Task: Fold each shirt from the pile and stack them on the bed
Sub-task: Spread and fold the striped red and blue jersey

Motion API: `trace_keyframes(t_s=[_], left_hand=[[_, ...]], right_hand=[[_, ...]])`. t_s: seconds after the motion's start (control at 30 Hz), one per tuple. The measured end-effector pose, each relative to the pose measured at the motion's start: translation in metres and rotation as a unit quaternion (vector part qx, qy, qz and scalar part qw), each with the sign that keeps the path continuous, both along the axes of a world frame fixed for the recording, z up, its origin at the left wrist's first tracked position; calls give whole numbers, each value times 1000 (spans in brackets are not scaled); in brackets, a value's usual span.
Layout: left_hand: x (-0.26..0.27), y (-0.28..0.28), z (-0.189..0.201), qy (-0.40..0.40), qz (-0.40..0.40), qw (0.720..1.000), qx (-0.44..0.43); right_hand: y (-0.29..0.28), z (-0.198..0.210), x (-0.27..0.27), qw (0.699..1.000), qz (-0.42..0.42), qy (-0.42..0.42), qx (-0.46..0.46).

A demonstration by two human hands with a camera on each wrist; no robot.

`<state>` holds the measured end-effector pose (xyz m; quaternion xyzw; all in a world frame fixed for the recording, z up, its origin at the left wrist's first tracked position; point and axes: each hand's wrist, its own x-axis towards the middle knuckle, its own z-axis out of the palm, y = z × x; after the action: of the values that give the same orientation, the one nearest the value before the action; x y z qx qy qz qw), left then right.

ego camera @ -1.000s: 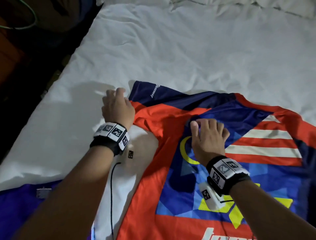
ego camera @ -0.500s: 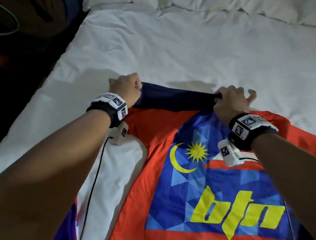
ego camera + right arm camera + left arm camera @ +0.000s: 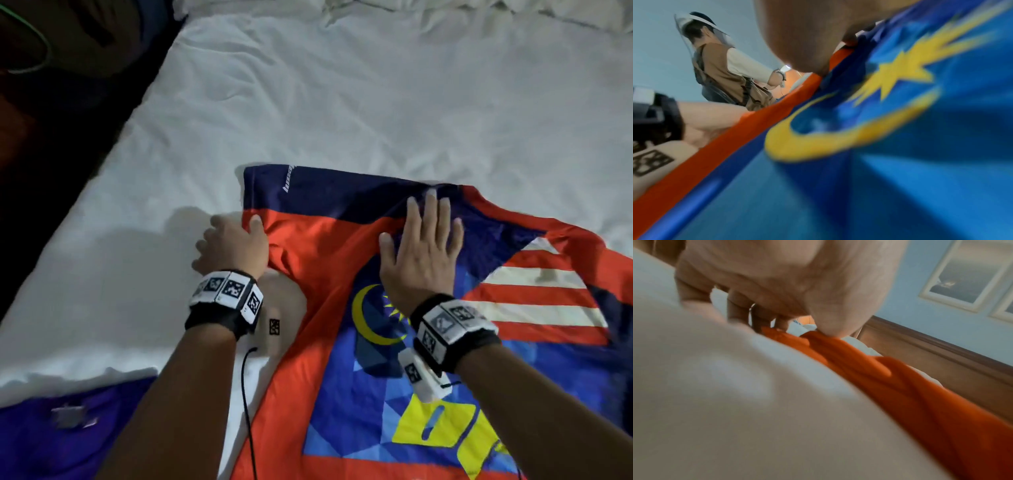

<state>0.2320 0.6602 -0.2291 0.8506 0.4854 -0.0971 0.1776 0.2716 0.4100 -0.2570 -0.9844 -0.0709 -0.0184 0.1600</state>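
Shirt [image 3: 342, 246]: red and blue, yellow crescent-and-star print, spread flat on bed [image 3: 342, 102].
Right hand [image 3: 423, 253]: fingers straight, pressing shirt.
Left hand [image 3: 233, 246]: fingers curled at red edge; grip unclear.

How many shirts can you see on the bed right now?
2. The red and blue shirt lies spread under both hands; a purple shirt sits at the bed's near left edge. Others may be out of frame.

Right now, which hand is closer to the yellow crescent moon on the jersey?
Right. The right hand lies flat just above the crescent moon; the left hand is off at the jersey sleeve edge.
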Motion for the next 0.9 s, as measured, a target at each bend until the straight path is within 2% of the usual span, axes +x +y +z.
trace_keyframes(t_s=[0.1,0.2,0.27,0.33,0.4,0.43,0.47,0.53,0.57,0.6,0.63,0.7,0.73,0.77,0.8,0.83,0.87,0.9], left_hand=[[-5,-13,-7,-53,-17,998,12],[-6,-8,-7,-110,27,993,24],[-7,1,-10,-113,39,993,23],[-5,3,-13,-102,11,993,53],[1,-5,-11,-118,-86,980,136],[4,-14,-9,-144,-177,960,161],[6,-27,-9,-153,-297,928,163],[6,-50,-20,-96,-517,843,117],[7,-52,-28,-46,-573,812,101],[9,-48,-34,-6,-587,803,101],[12,-41,-39,15,-565,817,112],[22,-28,-37,43,-449,884,127],[27,-29,-31,49,-394,908,131],[29,-38,-25,35,-379,914,138],[28,-53,-21,-10,-411,901,141],[23,-72,-21,-57,-482,864,135],[14,-89,-25,-71,-565,813,124],[5,-99,-31,-58,-618,776,115]], right_hand=[[8,-25,-38,998,-19,54,-20],[3,-38,-45,995,-28,82,-52],[0,-39,-42,994,-31,87,-66],[0,-40,-40,993,-35,90,-74],[2,-43,-40,991,-34,100,-85],[2,-44,-40,990,-34,103,-90],[3,-44,-40,989,-34,106,-93],[3,-43,-39,989,-34,112,-95],[3,-43,-39,988,-32,115,-98],[2,-42,-38,987,-28,120,-100],[1,-40,-38,987,-21,129,-98],[-5,-33,-36,984,-1,158,-83],[-9,-30,-35,982,13,171,-73],[-14,-27,-36,982,28,177,-64],[-20,-25,-40,983,42,171,-55],[-26,-24,-47,985,55,158,-51],[-34,-23,-58,987,65,140,-50],[-42,-24,-72,988,73,125,-50]])
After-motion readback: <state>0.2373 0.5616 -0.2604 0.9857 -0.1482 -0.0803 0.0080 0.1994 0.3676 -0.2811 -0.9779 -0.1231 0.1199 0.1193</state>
